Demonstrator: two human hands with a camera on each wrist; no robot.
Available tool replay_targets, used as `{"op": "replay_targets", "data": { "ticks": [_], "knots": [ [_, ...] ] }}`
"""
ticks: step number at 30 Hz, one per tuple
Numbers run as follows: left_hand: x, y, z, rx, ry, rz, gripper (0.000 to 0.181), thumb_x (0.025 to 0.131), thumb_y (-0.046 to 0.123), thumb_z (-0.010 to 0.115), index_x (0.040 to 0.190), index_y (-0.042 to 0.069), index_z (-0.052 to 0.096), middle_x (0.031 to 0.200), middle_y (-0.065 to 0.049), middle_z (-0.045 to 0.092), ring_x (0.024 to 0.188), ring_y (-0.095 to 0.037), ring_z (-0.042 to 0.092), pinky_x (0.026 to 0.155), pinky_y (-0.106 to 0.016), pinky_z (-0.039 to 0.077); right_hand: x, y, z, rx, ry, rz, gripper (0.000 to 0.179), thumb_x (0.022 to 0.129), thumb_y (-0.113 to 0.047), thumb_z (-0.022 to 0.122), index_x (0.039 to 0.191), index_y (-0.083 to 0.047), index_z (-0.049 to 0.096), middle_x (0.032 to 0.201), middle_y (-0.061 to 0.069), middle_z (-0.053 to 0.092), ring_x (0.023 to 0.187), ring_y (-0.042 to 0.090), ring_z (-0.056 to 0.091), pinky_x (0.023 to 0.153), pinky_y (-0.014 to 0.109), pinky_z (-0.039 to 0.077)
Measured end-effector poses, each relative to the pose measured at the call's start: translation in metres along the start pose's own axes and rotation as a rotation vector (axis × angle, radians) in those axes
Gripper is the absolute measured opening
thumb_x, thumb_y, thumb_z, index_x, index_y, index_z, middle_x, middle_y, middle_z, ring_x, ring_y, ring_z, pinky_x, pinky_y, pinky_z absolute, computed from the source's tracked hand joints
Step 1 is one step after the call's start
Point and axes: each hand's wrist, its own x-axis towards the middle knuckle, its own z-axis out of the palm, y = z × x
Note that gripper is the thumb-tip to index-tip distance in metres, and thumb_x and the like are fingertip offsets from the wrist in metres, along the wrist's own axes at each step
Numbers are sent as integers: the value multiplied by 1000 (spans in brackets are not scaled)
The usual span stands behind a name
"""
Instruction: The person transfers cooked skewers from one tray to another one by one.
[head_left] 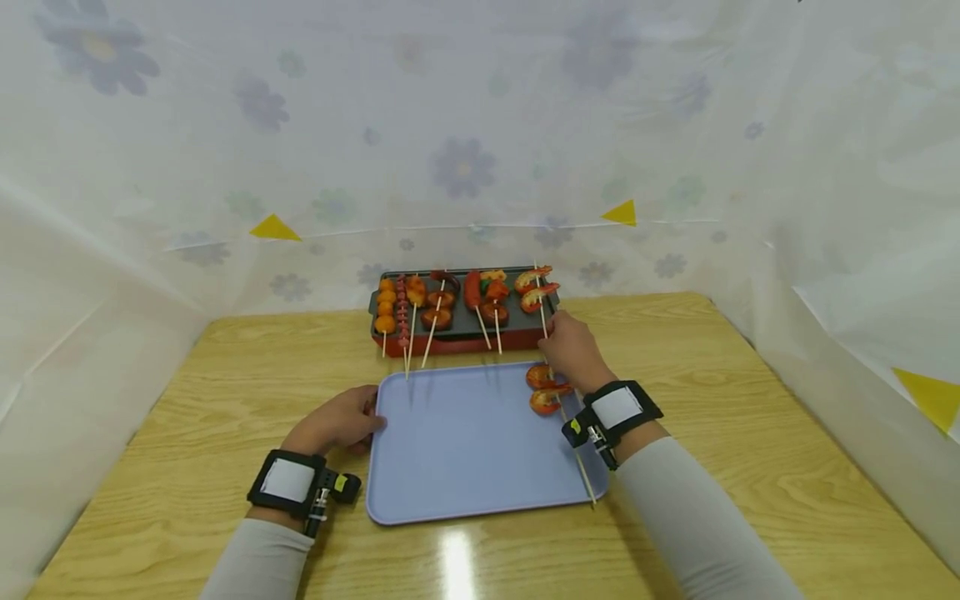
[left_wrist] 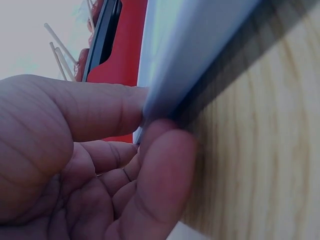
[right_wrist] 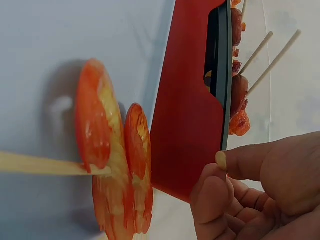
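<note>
My left hand [head_left: 341, 419] grips the left rim of a pale blue tray [head_left: 450, 450], thumb on the upper side and fingers at the underside. Beyond the tray, my right hand [head_left: 574, 348] pinches the stick of a shrimp skewer [head_left: 540, 297] between thumb and finger. Its two shrimps lie over the right end of a red and black tabletop grill [head_left: 453, 343]. The blunt stick end [right_wrist: 221, 160] shows at the fingertips in the right wrist view. Another shrimp skewer [right_wrist: 102, 130] lies on the tray's right side, under my right wrist, its stick crossing the near rim.
Several other skewers rest across the grill: orange balls [head_left: 386, 308], a thin pink sausage-like one [head_left: 402, 312], mushroom slices [head_left: 437, 317] and a red sausage [head_left: 472, 290]. Their sticks jut over the grill's front edge. A flowered plastic sheet [head_left: 465, 167] hangs behind the wooden table [head_left: 225, 400].
</note>
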Motion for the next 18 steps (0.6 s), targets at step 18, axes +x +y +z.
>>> {"op": "replay_targets", "data": {
  "ticks": [18],
  "knots": [
    [0,-1,-1,-12,-11,18,29,91,10,57,118,2,49,72,-9,50,57,-20,53,50,-30,44,-3,12,3,-28,-46,-29,9,87,-5,56,85,-1,48,66,9,48,55,20,45,49,30,35]
  ]
}}
